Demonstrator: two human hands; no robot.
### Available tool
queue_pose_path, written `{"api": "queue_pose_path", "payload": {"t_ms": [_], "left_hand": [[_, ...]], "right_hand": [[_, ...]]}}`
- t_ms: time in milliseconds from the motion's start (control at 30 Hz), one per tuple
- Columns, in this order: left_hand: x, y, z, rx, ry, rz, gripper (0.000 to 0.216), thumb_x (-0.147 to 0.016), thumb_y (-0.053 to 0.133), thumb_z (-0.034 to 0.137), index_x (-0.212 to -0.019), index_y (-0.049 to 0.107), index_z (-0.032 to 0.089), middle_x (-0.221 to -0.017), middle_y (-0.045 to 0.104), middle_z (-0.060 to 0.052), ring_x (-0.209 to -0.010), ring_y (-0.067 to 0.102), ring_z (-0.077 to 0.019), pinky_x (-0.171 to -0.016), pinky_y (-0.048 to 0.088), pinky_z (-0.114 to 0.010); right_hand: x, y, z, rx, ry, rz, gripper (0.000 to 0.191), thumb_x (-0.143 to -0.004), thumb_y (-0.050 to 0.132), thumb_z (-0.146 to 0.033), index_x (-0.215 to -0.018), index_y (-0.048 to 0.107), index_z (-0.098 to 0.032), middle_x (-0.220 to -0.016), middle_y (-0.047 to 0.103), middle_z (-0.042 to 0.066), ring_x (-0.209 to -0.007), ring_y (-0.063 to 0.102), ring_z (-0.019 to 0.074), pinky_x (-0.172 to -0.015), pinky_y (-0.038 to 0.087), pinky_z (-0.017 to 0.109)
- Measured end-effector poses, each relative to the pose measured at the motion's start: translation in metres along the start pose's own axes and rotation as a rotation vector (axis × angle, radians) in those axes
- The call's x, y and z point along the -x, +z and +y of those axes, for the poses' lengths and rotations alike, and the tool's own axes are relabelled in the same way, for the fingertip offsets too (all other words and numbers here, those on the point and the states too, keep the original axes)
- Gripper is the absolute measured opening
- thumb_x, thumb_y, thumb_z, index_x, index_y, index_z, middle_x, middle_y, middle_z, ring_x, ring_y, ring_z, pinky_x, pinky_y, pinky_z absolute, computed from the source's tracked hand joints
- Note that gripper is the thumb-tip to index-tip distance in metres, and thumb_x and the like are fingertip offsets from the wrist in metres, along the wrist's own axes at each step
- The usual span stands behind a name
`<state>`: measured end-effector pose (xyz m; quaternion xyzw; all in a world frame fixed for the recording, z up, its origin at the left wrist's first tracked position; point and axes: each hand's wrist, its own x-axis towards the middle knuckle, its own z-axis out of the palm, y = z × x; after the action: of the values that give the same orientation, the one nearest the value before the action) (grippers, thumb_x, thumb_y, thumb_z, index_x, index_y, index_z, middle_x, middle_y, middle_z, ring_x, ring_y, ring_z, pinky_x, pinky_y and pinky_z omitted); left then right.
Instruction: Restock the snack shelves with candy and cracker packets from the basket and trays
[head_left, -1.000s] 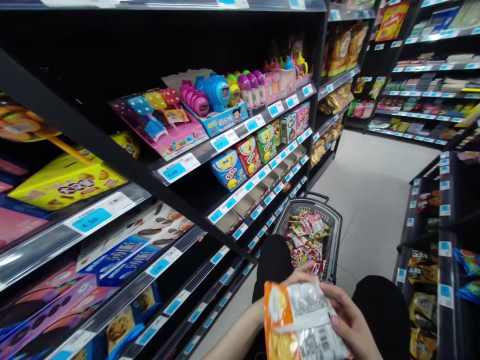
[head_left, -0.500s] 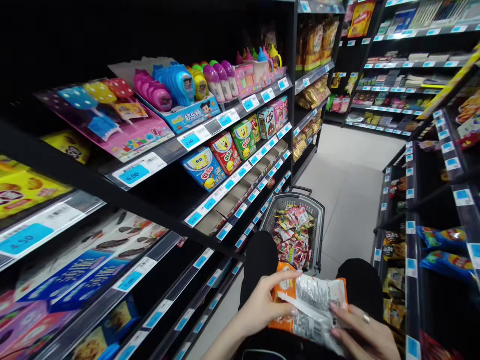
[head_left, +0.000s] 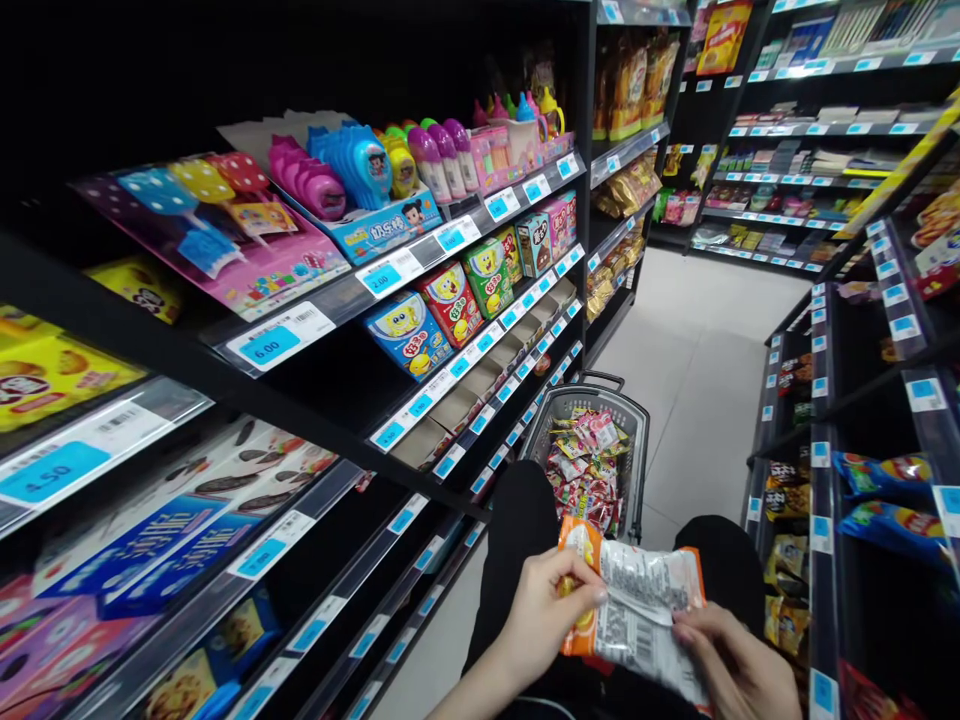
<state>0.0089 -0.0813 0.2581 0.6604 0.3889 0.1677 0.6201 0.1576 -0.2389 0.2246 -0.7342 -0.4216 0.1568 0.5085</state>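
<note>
An orange and silver snack packet (head_left: 637, 615) is held low in front of me, its printed back side up. My left hand (head_left: 544, 615) pinches its orange left edge, thumb on top. My right hand (head_left: 739, 665) grips the packet's lower right corner with curled fingers. Just beyond the packet, on the floor, stands a grey shopping basket (head_left: 628, 412) filled with small red and yellow sweet wrappers. My knees in black trousers show either side of the packet.
Black shelves (head_left: 420, 270) on the left carry toy sweets, small cartoon boxes and biscuit boxes, with blue price tags along the edges. A second shelf unit (head_left: 832, 420) on the right holds snack bags. A pale tiled aisle (head_left: 697, 350) runs ahead between them.
The view swung right and down a second ago, then held. The packet was lowered and turned, and my left thumb has slid onto its orange edge.
</note>
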Motion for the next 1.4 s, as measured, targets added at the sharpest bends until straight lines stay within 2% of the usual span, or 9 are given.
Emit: {"api": "queue_pose_path", "payload": {"t_ms": [233, 400, 533, 667, 767, 867, 1033, 1233, 1400], "left_hand": [[0.001, 0.002, 0.001, -0.050, -0.036, 0.041, 0.012, -0.072, 0.066, 0.023, -0.063, 0.066, 0.015, -0.066, 0.066, -0.003, -0.064, 0.055, -0.0151, -0.063, 0.039, -0.023], [-0.001, 0.004, -0.007, 0.099, -0.080, 0.027, 0.011, -0.067, 0.071, 0.022, -0.067, 0.064, 0.014, -0.067, 0.063, -0.001, -0.067, 0.054, -0.0148, -0.065, 0.039, -0.023], [-0.003, 0.002, -0.011, 0.433, -0.103, -0.094, 0.024, -0.064, 0.075, 0.025, -0.079, 0.058, 0.017, -0.069, 0.059, 0.002, -0.061, 0.051, -0.0112, -0.060, 0.038, -0.021], [-0.004, -0.009, -0.007, 0.502, -0.205, -0.201, 0.020, -0.066, 0.074, 0.031, -0.065, 0.065, 0.013, -0.066, 0.061, -0.001, -0.059, 0.052, -0.0102, -0.059, 0.039, -0.021], [-0.005, -0.024, -0.004, 0.654, -0.277, -0.368, 0.023, -0.065, 0.070, 0.028, -0.078, 0.074, 0.010, -0.078, 0.069, -0.009, -0.070, 0.062, -0.0163, -0.068, 0.045, -0.026], [-0.006, -0.033, -0.007, 0.853, -0.340, -0.572, 0.049, -0.053, 0.069, 0.018, -0.101, 0.071, 0.007, -0.090, 0.072, -0.014, -0.088, 0.066, -0.0277, -0.077, 0.050, -0.037], [-0.007, -0.021, -0.017, 0.634, -0.400, -0.418, 0.037, -0.067, 0.071, 0.031, -0.093, 0.066, 0.006, -0.082, 0.072, -0.016, -0.064, 0.070, -0.0234, -0.052, 0.053, -0.029], [-0.010, -0.010, -0.015, 0.250, -0.400, -0.299, 0.047, -0.072, 0.059, 0.060, -0.063, 0.052, 0.014, -0.036, 0.054, 0.002, -0.025, 0.040, -0.0065, -0.030, 0.026, -0.015], [-0.014, -0.006, -0.017, 0.219, -0.316, -0.234, 0.052, -0.071, 0.058, 0.060, -0.047, 0.043, 0.017, -0.026, 0.038, 0.007, -0.024, 0.023, -0.0015, -0.034, 0.013, -0.018]], "right_hand": [[-0.007, 0.009, 0.004, -0.007, 0.273, -0.106, 0.037, -0.083, 0.053, -0.053, -0.067, 0.060, -0.020, -0.056, 0.061, 0.000, -0.047, 0.055, 0.0126, -0.045, 0.043, 0.017], [-0.008, 0.005, 0.004, -0.346, 0.426, -0.092, 0.030, -0.079, 0.061, -0.050, -0.080, 0.053, -0.021, -0.053, 0.055, -0.003, -0.047, 0.049, 0.0113, -0.044, 0.038, 0.018], [-0.007, -0.004, 0.009, -0.437, 0.419, -0.118, 0.029, -0.075, 0.066, -0.048, -0.073, 0.059, -0.020, -0.054, 0.051, -0.003, -0.046, 0.043, 0.0104, -0.043, 0.037, 0.018], [-0.005, -0.010, 0.018, -0.537, 0.470, -0.125, 0.030, -0.069, 0.070, -0.050, -0.071, 0.069, -0.020, -0.062, 0.063, 0.004, -0.052, 0.055, 0.0162, -0.046, 0.045, 0.022], [-0.003, -0.011, 0.013, -0.689, 0.551, -0.132, 0.036, -0.067, 0.069, -0.055, -0.077, 0.074, -0.020, -0.074, 0.070, 0.009, -0.065, 0.065, 0.0236, -0.055, 0.052, 0.028], [-0.002, -0.006, 0.003, -0.795, 0.601, -0.073, 0.046, -0.060, 0.075, -0.058, -0.085, 0.074, -0.020, -0.076, 0.072, 0.009, -0.063, 0.066, 0.0233, -0.056, 0.052, 0.030], [-0.001, 0.009, -0.002, -0.562, 0.656, 0.086, 0.045, -0.060, 0.073, -0.061, -0.070, 0.065, -0.019, -0.047, 0.059, 0.000, -0.039, 0.052, 0.0149, -0.040, 0.043, 0.024], [0.003, 0.010, 0.010, 0.161, 0.514, 0.061, 0.053, -0.080, 0.043, -0.068, -0.057, 0.054, -0.021, -0.042, 0.041, -0.004, -0.040, 0.040, 0.0103, -0.042, 0.034, 0.020], [0.002, 0.006, 0.023, 0.070, 0.517, -0.061, 0.056, -0.077, 0.046, -0.070, -0.053, 0.050, -0.019, -0.045, 0.043, -0.003, -0.045, 0.041, 0.0102, -0.041, 0.034, 0.018]]}}
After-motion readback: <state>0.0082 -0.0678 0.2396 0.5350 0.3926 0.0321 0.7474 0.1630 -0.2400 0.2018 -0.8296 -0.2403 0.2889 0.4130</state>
